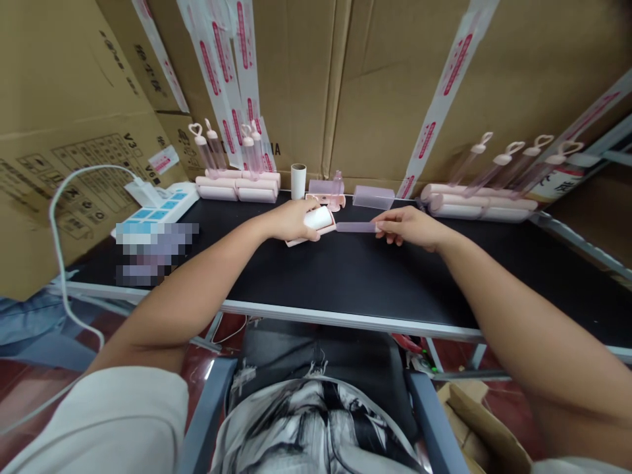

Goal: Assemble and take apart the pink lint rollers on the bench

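My left hand (292,220) is closed round a white paper roll (320,217) that sits in a pink lint-roller head (299,241) on the black table (345,276). My right hand (411,226) pinches the end of a translucent pink handle (356,227) that lies level and points at the roll. The handle's left tip meets the roller head beside the roll.
Rows of pink lint rollers with heart-topped handles stand at the back left (237,185) and back right (481,205). A bare white roll (298,181) and a pink cover (374,197) stand behind my hands. Cardboard boxes (375,85) wall the back. A power strip (160,209) lies left.
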`<action>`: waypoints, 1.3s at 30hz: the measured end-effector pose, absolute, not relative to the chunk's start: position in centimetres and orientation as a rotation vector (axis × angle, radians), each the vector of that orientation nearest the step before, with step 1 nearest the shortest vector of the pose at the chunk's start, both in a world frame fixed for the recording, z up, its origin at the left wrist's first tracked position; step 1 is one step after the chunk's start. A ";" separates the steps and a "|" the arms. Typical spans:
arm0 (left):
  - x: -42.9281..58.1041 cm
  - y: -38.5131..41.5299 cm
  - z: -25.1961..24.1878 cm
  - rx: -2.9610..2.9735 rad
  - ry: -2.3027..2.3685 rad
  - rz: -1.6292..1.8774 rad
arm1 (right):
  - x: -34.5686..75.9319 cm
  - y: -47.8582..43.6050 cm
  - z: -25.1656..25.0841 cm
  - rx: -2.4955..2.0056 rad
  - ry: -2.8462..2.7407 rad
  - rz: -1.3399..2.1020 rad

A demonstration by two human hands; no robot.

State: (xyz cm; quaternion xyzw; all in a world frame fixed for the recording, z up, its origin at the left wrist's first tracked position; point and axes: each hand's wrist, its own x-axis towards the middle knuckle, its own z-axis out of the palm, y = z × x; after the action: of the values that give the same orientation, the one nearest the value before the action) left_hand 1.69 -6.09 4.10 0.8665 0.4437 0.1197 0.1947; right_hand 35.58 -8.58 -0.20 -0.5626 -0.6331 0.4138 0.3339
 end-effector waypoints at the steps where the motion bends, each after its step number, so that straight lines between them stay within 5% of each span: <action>1: 1.6 -6.1 4.1 2.457 1.260 0.300 | 35.7 -8.5 -0.3 -1.482 -1.701 1.048; 12: 1.2 -5.3 4.0 2.325 1.243 0.517 | 37.6 -7.3 -1.0 -1.608 -2.053 0.533; 17: 2.0 -6.1 3.7 2.402 1.081 0.585 | 34.9 -9.2 -0.3 -1.292 -1.981 0.252; 28: 3.4 -7.4 3.0 2.587 0.696 0.450 | 29.1 -12.2 -0.5 -0.844 -1.922 0.896; 39: 3.1 -6.9 2.9 2.605 0.495 0.372 | 27.9 -12.2 -1.1 -0.760 -1.823 1.135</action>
State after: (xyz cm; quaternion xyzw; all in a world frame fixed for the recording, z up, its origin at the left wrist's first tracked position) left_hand 3.14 -6.88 2.94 0.9468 0.1800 0.1351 0.2300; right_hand 27.90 -12.21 -1.12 -0.3031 -0.7269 0.4526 0.4182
